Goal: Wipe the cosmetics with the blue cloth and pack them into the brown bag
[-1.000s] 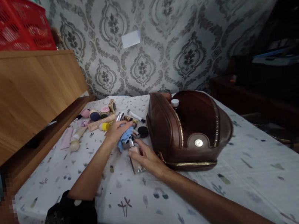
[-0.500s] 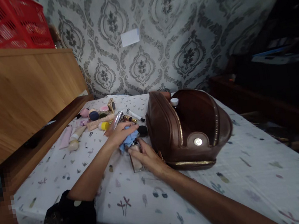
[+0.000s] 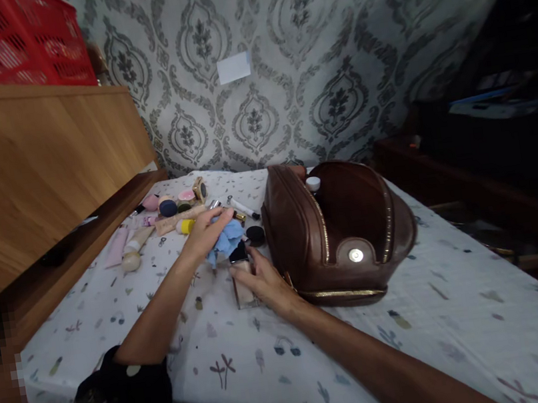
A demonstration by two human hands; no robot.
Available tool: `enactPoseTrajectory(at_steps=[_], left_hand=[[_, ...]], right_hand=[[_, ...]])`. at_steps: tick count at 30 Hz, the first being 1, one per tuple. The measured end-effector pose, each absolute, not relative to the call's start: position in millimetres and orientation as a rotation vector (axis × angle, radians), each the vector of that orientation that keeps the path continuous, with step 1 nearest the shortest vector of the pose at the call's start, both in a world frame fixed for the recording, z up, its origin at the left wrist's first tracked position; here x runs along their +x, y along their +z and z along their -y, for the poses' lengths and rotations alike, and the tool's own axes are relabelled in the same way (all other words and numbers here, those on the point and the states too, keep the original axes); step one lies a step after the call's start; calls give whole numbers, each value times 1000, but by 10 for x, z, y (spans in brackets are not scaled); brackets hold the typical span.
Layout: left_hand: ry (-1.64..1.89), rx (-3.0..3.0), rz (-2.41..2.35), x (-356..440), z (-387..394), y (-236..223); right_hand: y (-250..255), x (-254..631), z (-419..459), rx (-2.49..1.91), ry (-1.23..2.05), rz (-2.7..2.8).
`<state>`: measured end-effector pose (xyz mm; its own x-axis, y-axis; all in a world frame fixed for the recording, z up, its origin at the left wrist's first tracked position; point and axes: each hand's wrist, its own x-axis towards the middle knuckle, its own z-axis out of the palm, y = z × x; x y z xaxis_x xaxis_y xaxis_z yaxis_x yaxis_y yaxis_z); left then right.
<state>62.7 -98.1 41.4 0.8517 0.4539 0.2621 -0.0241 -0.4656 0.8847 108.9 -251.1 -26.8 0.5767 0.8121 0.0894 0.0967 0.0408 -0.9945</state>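
Note:
A crumpled blue cloth is in my left hand, the fingers closed over its upper side. Just below it, my right hand grips a small foundation bottle with a black cap and a clear, beige-filled body. The cloth hangs close to the cap; whether they touch I cannot tell. A round black lid or compact lies beyond my right fingers. To the right stands an open brown leather bag with gold zips, a white-capped bottle showing inside it.
Several cosmetics lie at the back left: a pink tube, a beige tube, a yellow-capped tube, a navy round jar and a white pen-like tube. A wooden cabinet borders the patterned tablecloth, with a red basket on top.
My left hand has shifted up and left with the cloth, uncovering the bottle's black cap. My right hand stays almost where it was, still holding the bottle.

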Motion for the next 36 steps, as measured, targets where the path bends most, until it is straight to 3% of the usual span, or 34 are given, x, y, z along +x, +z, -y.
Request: enactPoseTrajectory(at_steps=[6, 25, 36], left_hand=[[454, 2315, 24, 429, 1201, 388], [885, 2265, -372, 311, 1209, 124], [1151, 2701, -52, 224, 1436, 130]], right_hand=[[-238, 1090, 2503, -1454, 572, 912], [-277, 1128, 2513, -1382, 575, 947], [-490, 1144, 2420, -1201, 629, 665]])
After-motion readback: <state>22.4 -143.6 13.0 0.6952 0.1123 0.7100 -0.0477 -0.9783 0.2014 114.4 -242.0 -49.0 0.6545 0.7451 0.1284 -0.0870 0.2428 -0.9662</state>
